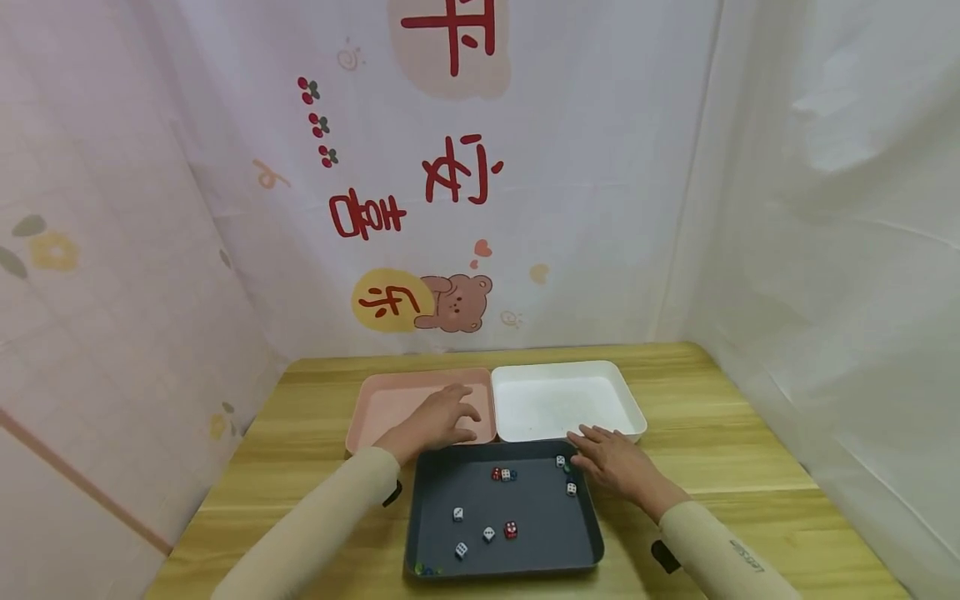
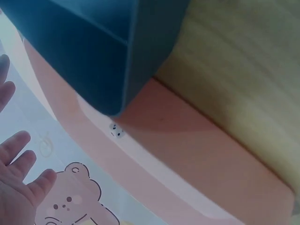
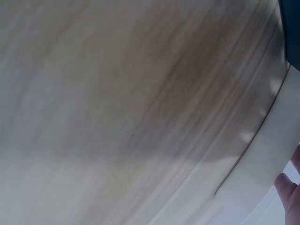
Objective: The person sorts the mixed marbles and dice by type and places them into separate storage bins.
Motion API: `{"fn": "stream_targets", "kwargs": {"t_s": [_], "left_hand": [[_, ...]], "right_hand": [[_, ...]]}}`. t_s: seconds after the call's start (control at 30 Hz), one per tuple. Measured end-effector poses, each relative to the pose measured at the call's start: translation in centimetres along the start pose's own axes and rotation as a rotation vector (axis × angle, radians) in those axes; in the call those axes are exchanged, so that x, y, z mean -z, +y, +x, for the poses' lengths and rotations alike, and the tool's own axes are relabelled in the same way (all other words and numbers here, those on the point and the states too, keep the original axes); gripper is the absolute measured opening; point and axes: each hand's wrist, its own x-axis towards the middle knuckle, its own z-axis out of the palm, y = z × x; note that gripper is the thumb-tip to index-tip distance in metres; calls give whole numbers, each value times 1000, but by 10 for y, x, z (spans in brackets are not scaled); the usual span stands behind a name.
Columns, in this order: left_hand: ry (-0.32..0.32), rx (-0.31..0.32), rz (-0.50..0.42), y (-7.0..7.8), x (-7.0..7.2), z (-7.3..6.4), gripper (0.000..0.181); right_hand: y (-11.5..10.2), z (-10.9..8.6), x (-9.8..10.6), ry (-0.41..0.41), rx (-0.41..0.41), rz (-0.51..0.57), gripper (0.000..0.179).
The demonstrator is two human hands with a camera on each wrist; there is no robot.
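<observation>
My left hand (image 1: 441, 417) hovers over the pink tray (image 1: 390, 400), its fingers spread and nothing between them. In the left wrist view a white die (image 2: 116, 130) lies in that tray; the head view does not show it. Fingers extended, my right hand (image 1: 621, 468) is at the far right corner of the dark grey tray (image 1: 540, 517), its fingertips overlapping the front edge of the white tray (image 1: 555, 400). Several dice lie in the dark tray, among them a white die (image 1: 458, 514), a red die (image 1: 511, 529) and a white die (image 1: 572, 489) near the right wall.
Pink and white trays stand side by side behind the dark one on a wooden table (image 1: 697, 450). Small blue and green dice (image 1: 426, 571) sit in the dark tray's near left corner. A printed white curtain (image 1: 600, 208) hangs behind and along both sides.
</observation>
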Motion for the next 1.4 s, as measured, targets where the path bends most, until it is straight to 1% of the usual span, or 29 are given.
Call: {"fn": "stream_targets", "kwargs": {"t_s": [0.1, 0.2, 0.37, 0.6, 0.7, 0.83, 0.97, 1.23, 1.4], "left_hand": [[2, -17, -10, 3, 0, -8, 26], [0, -48, -13, 5, 0, -18, 25], [16, -103, -5, 7, 0, -34, 25], [36, -164, 14, 11, -8, -57, 27], [29, -167, 37, 13, -11, -68, 28], [12, -140, 79, 16, -15, -80, 29], [10, -134, 94, 18, -18, -85, 31], [-11, -127, 111, 21, -25, -88, 30], [-20, -130, 113, 19, -32, -91, 29]], "right_hand": [[-1, 0, 2, -4, -3, -6, 47], [-1, 0, 3, -6, -9, -5, 47], [-2, 2, 2, -7, -5, 1, 48], [-1, 2, -1, -5, -9, -9, 47], [-1, 2, -2, -3, -3, 0, 47], [-2, 3, -2, 0, -1, 10, 47], [-2, 2, -2, -3, -9, 2, 48], [0, 2, -1, -13, -13, -12, 49], [-2, 3, -3, -11, -11, -5, 48]]}}
